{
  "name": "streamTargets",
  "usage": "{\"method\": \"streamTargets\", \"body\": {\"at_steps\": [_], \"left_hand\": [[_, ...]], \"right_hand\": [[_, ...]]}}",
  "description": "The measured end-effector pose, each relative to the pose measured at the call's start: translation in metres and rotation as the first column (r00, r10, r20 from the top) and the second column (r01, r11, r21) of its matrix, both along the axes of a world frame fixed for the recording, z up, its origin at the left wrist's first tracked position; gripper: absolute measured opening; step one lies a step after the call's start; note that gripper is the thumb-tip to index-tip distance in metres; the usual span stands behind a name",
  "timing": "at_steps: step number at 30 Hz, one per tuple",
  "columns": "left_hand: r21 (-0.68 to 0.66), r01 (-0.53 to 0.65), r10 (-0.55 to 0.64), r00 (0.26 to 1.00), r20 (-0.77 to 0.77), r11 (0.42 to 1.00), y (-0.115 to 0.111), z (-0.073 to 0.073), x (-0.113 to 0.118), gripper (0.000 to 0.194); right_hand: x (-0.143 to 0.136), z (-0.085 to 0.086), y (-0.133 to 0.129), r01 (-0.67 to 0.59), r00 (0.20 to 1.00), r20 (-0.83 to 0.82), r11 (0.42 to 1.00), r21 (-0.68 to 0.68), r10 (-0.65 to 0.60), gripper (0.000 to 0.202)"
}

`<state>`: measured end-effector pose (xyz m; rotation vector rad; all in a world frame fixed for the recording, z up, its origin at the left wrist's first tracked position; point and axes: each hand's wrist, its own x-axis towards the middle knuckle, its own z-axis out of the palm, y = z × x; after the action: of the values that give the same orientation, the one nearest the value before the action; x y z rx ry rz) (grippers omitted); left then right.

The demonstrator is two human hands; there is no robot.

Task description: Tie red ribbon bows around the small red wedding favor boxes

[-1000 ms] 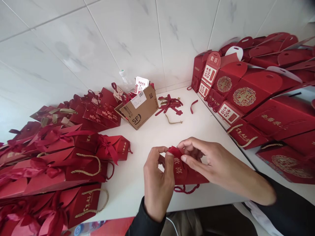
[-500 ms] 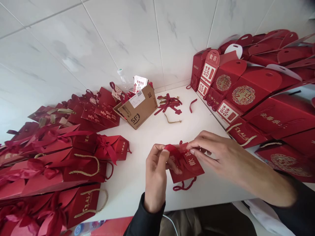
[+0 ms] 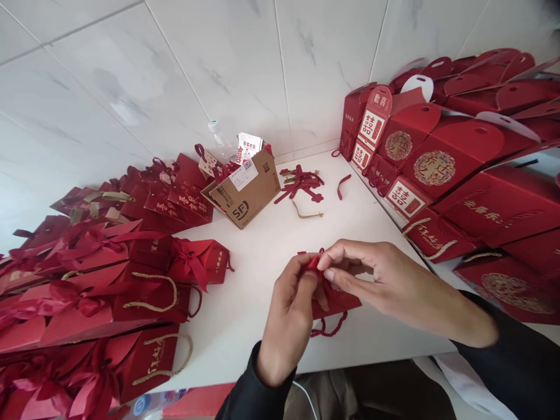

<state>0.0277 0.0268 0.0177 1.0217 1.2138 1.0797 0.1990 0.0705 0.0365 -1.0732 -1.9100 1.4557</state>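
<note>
A small red gift box (image 3: pixel 343 301) rests on the white table (image 3: pixel 245 315) in front of me, with a twisted red cord handle (image 3: pixel 336 328) sticking out on its near side. Above the box, my left hand (image 3: pixel 286 312) pinches a red ribbon (image 3: pixel 313 263) between thumb and fingers. My right hand (image 3: pixel 378 280) meets it there, its thumb and forefinger closed on the same ribbon. Both hands cover most of the box top, and the ribbon's knot or loop is largely hidden by the fingers.
Red gift boxes with ribbon bows (image 3: pixel 83 297) crowd the left side. More red boxes (image 3: pixel 464 157) are stacked at the right. A cardboard box (image 3: pixel 254 195) stands toward the wall, beside loose dark-red straps (image 3: pixel 301 184) and a beige cord (image 3: pixel 306 214).
My right hand has moved left from the box's far right corner to the left fingertips. The ribbon is now bunched between both hands, and less of the box top shows.
</note>
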Motion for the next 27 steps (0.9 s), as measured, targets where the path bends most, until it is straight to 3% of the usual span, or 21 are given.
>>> {"method": "streamTargets", "body": {"at_steps": [3, 8, 12, 16, 18, 22, 25, 27], "left_hand": [[0.044, 0.09, -0.085, 0.991, -0.099, 0.995, -0.002, 0.001, 0.0, 0.012], [0.071, 0.121, -0.098, 0.96, -0.263, 0.99, 0.0, -0.002, -0.003, 0.014], [0.037, 0.078, -0.068, 0.973, -0.221, 0.996, 0.004, -0.002, -0.008, 0.03], [-0.036, 0.024, -0.03, 0.985, -0.168, 0.999, 0.008, -0.002, -0.009, 0.03], [-0.011, 0.027, -0.029, 0.981, -0.192, 1.0, 0.009, -0.001, -0.007, 0.029], [0.052, 0.109, -0.094, 0.968, -0.233, 0.993, 0.005, 0.001, -0.005, 0.022], [0.061, 0.189, -0.163, 0.942, -0.292, 0.98, 0.001, 0.004, -0.006, 0.012], [0.07, 0.234, -0.203, 0.931, -0.305, 0.97, 0.001, 0.005, -0.007, 0.008]], "right_hand": [[-0.004, 0.0, 0.0, 0.028, 1.0, -0.005, 0.999, 0.026, -0.028, 0.01], [-0.006, -0.001, -0.002, 0.072, 0.996, 0.041, 0.988, 0.137, -0.079, 0.01], [0.0, -0.008, 0.0, 0.096, 0.986, 0.1, 0.938, 0.332, -0.136, 0.016], [0.005, -0.01, 0.0, 0.062, 0.967, 0.18, 0.856, 0.514, -0.178, 0.017], [0.005, -0.008, -0.001, 0.036, 0.975, 0.176, 0.873, 0.486, -0.138, 0.015], [-0.003, 0.001, -0.004, 0.047, 0.989, 0.12, 0.958, 0.284, -0.084, 0.012], [-0.007, 0.005, -0.005, 0.104, 0.987, 0.1, 0.972, 0.213, -0.127, 0.01], [-0.007, 0.005, -0.006, 0.078, 0.99, 0.097, 0.975, 0.206, -0.1, 0.011]]}}
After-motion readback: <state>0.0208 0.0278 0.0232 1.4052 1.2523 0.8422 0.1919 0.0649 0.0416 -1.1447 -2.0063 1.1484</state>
